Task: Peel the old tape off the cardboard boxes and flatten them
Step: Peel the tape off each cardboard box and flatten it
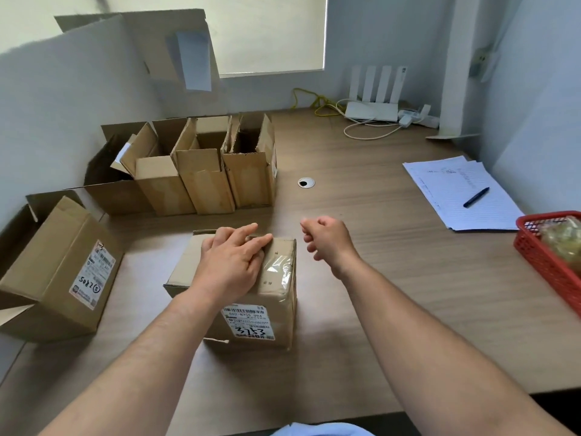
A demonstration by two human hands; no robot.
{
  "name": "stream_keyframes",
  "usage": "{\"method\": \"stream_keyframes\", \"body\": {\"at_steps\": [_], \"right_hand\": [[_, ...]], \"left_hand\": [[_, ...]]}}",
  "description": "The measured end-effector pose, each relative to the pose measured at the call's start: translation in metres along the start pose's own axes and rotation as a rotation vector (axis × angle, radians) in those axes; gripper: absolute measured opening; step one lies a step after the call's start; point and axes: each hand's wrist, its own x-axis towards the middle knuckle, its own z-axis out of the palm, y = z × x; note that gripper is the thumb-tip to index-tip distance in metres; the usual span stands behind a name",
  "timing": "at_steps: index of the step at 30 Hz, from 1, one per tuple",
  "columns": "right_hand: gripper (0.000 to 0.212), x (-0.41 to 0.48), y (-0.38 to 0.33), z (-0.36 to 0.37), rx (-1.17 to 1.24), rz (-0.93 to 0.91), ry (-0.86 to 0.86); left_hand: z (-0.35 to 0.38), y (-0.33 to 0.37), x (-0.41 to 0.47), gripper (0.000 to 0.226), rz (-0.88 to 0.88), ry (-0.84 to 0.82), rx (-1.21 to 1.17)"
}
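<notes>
A closed cardboard box (276, 309) with a white label marked 3153 stands on the wooden table (377, 278) in front of me. Wrinkled clear tape (278, 267) runs along its top right side. My left hand (231, 261) rests flat on the box top, fingers straight and reaching the far edge beside the tape. To the right of the box, my right hand (327, 237) hovers above the table with its fingers loosely curled and nothing in them.
Several open boxes (201, 171) stand in a row at the back left. Another labelled box (59, 272) lies at the left edge. Papers with a pen (476, 197), a red basket (553, 256), a router (374, 105) with cables, and a cable hole (306, 183) occupy the right and back.
</notes>
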Motion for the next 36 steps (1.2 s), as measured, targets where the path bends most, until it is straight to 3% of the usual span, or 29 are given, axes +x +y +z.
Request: {"method": "stream_keyframes", "body": {"at_steps": [3, 6, 8, 11, 14, 19, 22, 30, 32, 36], "right_hand": [[0.038, -0.003, -0.027, 0.006, -0.29, -0.14, -0.041], [0.029, -0.005, -0.039, 0.011, -0.722, -0.202, -0.043], [0.016, -0.006, -0.041, 0.013, -0.8, -0.187, -0.055], [0.017, -0.004, -0.041, 0.015, -0.793, -0.141, -0.074], [0.025, -0.001, -0.037, 0.011, -0.659, -0.085, -0.063], [0.015, -0.002, -0.017, 0.008, -0.055, 0.112, -0.045], [0.02, -0.005, -0.009, 0.005, 0.172, 0.135, -0.045], [0.008, -0.013, 0.0, -0.012, 0.292, -0.027, -0.101], [0.01, -0.013, -0.002, -0.015, 0.292, -0.031, -0.099], [0.014, -0.013, -0.007, -0.013, 0.255, -0.039, -0.084]], "left_hand": [[0.006, 0.011, -0.007, 0.044, -0.033, 0.064, 0.034], [0.011, 0.016, -0.009, 0.045, -0.062, 0.079, 0.037], [0.011, 0.016, -0.008, 0.046, -0.074, 0.065, 0.029], [0.01, 0.017, -0.007, 0.047, -0.086, 0.062, 0.019], [0.011, 0.017, -0.006, 0.047, -0.102, 0.081, 0.003], [0.013, 0.019, -0.003, 0.045, -0.142, 0.143, -0.027], [0.015, 0.017, 0.003, 0.045, -0.175, 0.154, -0.043], [0.013, 0.012, 0.012, 0.045, -0.146, 0.16, -0.16], [0.008, 0.005, 0.011, 0.057, -0.071, 0.069, -0.247], [-0.004, -0.007, 0.011, 0.121, 0.063, -0.225, -0.179]]}}
